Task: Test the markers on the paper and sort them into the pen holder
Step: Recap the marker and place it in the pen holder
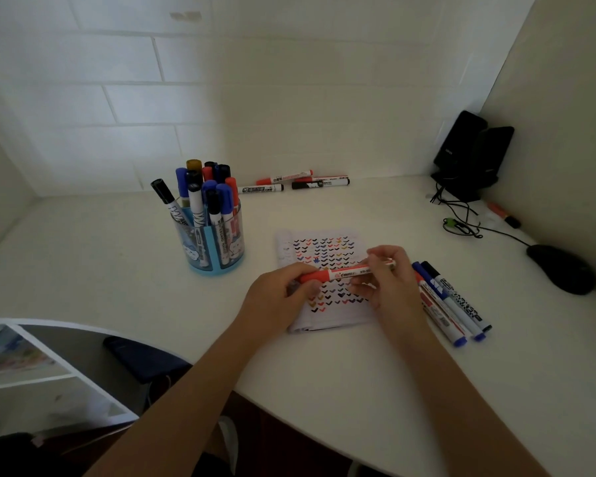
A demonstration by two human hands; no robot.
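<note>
Two hands hold a red marker level above the tick-covered paper.
The left hand grips its capped end; the right hand pinches the barrel.

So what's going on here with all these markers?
A person is holding a red marker level in both hands above a paper covered in coloured tick marks. The left hand grips the capped end and the right hand pinches the barrel. A blue pen holder to the left is already packed with markers. A few loose markers lie beside the paper, and more markers lie by the back wall.
</note>
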